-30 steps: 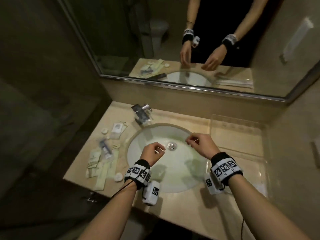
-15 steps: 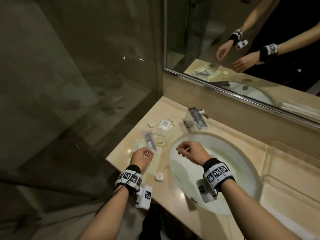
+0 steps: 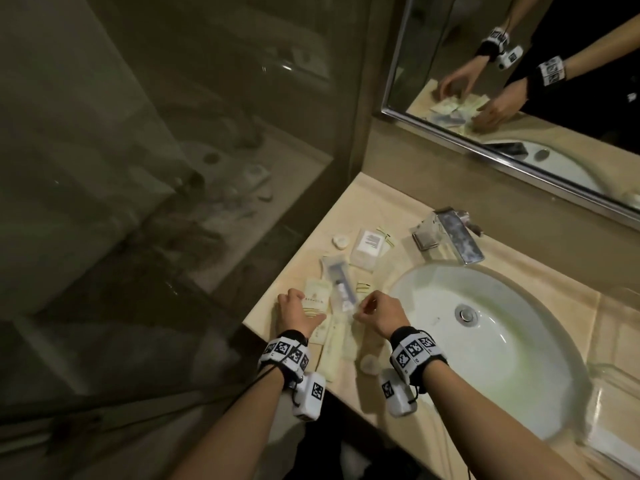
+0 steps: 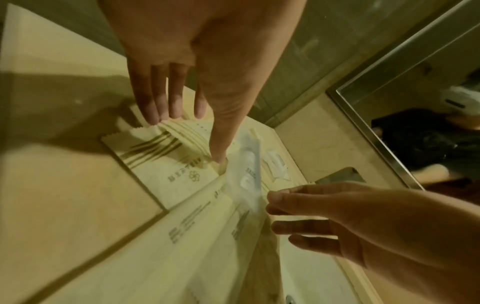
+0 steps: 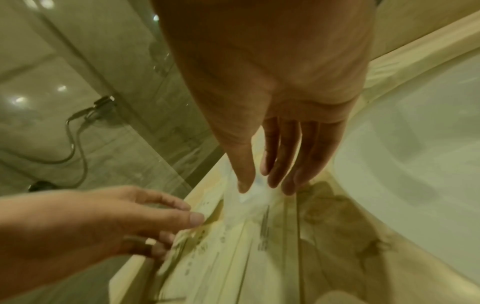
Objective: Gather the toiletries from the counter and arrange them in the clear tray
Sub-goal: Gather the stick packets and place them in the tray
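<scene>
Beige stone forms the bathroom surface [image 3: 349, 206], with a white oval sink [image 3: 491, 341] set into it, a chrome tap [image 3: 453, 239] behind, and a wall mirror [image 3: 519, 81] above. Toiletries lie scattered left of the sink: a clear-wrapped packet [image 3: 367, 249], a long clear sleeve [image 3: 341, 289], flat cream sachets [image 3: 315, 301], and small round white pieces [image 3: 340, 241]. Only a corner of the clear tray [image 3: 620, 386] seems to show at the far right, well apart from the items. Both hands reach down over the sachets. Judging from this, gathering is just starting; sliding the flat sachets together into one stack before lifting should work better than picking at single edges. On the left hand [image 3: 294, 311], the fingers [image 4: 155, 102] are straight and close together, tips touching a sachet's serrated edge. On the right hand [image 3: 379, 315], the fingers [image 5: 285, 164] are extended and slightly apart, tips at the clear sleeve, holding nothing.
</scene>
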Demonstrator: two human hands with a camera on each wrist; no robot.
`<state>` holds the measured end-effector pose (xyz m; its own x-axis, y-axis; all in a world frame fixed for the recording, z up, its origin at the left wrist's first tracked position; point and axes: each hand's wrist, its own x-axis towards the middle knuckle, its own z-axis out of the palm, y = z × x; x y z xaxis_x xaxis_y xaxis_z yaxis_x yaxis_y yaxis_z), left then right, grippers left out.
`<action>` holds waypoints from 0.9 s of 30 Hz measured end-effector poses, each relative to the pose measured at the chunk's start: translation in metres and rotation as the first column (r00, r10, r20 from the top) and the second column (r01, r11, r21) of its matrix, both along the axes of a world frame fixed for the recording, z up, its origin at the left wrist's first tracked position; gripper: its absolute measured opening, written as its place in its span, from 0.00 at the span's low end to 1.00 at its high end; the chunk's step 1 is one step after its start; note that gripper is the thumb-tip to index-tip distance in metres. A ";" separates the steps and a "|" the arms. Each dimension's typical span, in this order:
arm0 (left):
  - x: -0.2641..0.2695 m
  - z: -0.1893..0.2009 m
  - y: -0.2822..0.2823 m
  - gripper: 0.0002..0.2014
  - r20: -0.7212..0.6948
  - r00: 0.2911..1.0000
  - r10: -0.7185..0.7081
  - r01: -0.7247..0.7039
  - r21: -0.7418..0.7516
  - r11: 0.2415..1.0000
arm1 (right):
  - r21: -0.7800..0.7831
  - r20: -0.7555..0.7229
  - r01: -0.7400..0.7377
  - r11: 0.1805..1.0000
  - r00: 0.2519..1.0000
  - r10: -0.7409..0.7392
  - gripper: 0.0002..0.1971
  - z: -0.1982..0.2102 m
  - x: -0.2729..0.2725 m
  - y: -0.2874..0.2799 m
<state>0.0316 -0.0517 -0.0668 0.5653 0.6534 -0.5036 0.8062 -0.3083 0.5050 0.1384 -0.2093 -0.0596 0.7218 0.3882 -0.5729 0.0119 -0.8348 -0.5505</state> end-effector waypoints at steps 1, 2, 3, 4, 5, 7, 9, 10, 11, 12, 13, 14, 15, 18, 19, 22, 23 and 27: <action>0.001 -0.002 0.000 0.30 -0.007 1.000 -0.006 0.006 0.029 1.000 | -0.047 0.009 -0.003 0.999 1.000 0.003 0.19 -0.003 -0.002 0.002; 0.002 -0.002 -0.001 0.31 -0.014 1.000 -0.014 0.015 0.069 0.997 | -0.084 0.025 0.011 0.996 1.000 -0.009 0.25 -0.005 -0.003 0.003; 0.002 -0.003 -0.002 0.31 -0.016 0.999 -0.028 0.029 0.117 0.993 | -0.104 0.044 0.042 0.994 0.998 -0.037 0.30 -0.007 -0.004 0.004; 0.003 -0.003 -0.003 0.31 -0.009 0.999 -0.046 0.047 0.163 0.985 | -0.114 0.062 0.074 0.991 0.996 -0.067 0.35 -0.007 -0.005 0.005; 0.003 -0.002 -0.005 0.31 0.000 0.997 -0.075 0.073 0.193 0.978 | -0.124 0.078 0.094 0.988 0.993 -0.085 0.38 -0.008 -0.006 0.006; 0.002 -0.002 -0.009 0.28 0.011 0.986 -0.163 0.158 0.209 0.965 | -0.155 0.096 0.096 0.983 0.992 -0.082 0.41 -0.008 -0.010 0.010; 0.001 -0.003 -0.015 0.25 -0.001 0.966 -0.257 0.253 0.191 0.948 | -0.193 0.098 0.089 0.977 0.993 -0.071 0.43 -0.007 -0.017 0.015; 0.000 -0.002 -0.019 0.24 -0.013 0.955 -0.297 0.294 0.178 0.939 | -0.204 0.098 0.094 0.975 0.992 -0.075 0.43 -0.007 -0.020 0.017; -0.001 -0.002 -0.021 0.24 -0.022 0.944 -0.329 0.328 0.163 0.931 | -0.207 0.098 0.102 0.973 0.992 -0.083 0.42 -0.008 -0.023 0.018; -0.001 -0.002 -0.023 0.23 -0.025 0.934 -0.355 0.355 0.151 0.923 | -0.209 0.099 0.111 0.972 0.991 -0.092 0.42 -0.008 -0.024 0.019; -0.002 -0.001 -0.025 0.23 -0.034 0.924 -0.382 0.383 0.141 0.913 | -0.216 0.096 0.123 0.969 0.990 -0.104 0.41 -0.008 -0.025 0.020; -0.002 0.000 -0.027 0.23 -0.045 0.912 -0.407 0.409 0.142 0.901 | -0.220 0.089 0.135 0.966 0.989 -0.118 0.41 -0.009 -0.025 0.022; -0.001 0.000 -0.030 0.24 -0.061 0.903 -0.425 0.429 0.152 0.890 | -0.219 0.072 0.153 0.964 0.988 -0.140 0.41 -0.009 -0.024 0.023; 0.000 0.001 -0.036 0.28 -0.103 0.898 -0.427 0.439 0.175 0.881 | -0.208 0.008 0.216 0.954 0.976 -0.219 0.42 -0.010 -0.019 0.024; 0.001 0.001 -0.038 0.28 -0.116 0.903 -0.413 0.427 0.167 0.888 | -0.212 -0.010 0.219 0.952 0.974 -0.226 0.39 -0.011 -0.017 0.024; 0.003 0.004 -0.041 0.29 -0.147 0.922 -0.358 0.377 0.131 0.917 | -0.194 -0.046 0.164 0.967 0.983 -0.176 0.18 -0.009 -0.012 0.019; 0.005 0.004 -0.042 0.30 -0.159 0.929 -0.335 0.354 0.114 0.928 | -0.178 -0.058 0.156 0.972 0.984 -0.168 0.14 -0.009 -0.011 0.017; 0.011 0.005 -0.043 0.30 -0.197 0.957 -0.211 0.215 0.000 0.977 | -0.123 -0.100 0.216 0.969 0.968 -0.229 0.10 -0.007 -0.004 0.002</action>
<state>0.0423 -0.0951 -0.0615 0.5848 0.5403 -0.6050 0.8027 -0.4927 0.3359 0.1344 -0.2070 -0.0671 0.7112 0.1549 -0.6857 -0.2381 -0.8647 -0.4423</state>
